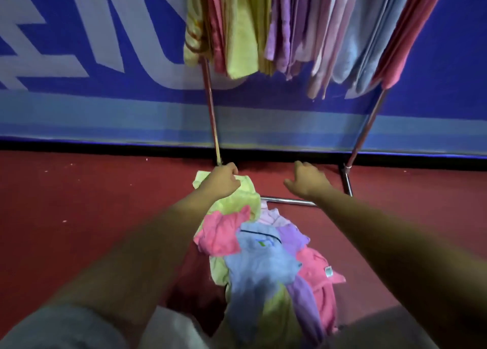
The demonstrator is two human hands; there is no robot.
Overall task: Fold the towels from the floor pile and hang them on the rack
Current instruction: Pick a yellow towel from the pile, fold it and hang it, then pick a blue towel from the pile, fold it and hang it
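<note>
A blue banner (105, 106) with pale lettering covers the back wall, above a red floor (79, 216). The rack (210, 106) stands against the banner, its rail crowded with hung towels (290, 27) (yellow, pink, lilac, blue). The floor pile (263, 264) lies in front of the rack's base bar (287, 201): crumpled pink, blue, lilac and yellow-green pieces. The yellow-green towel (245, 198) sits at the pile's far end. The left hand (224, 181) pinches that towel's far edge, fingers curled. The right hand (307, 181) reaches beyond the base bar, fingers loosely spread, holding nothing.
</note>
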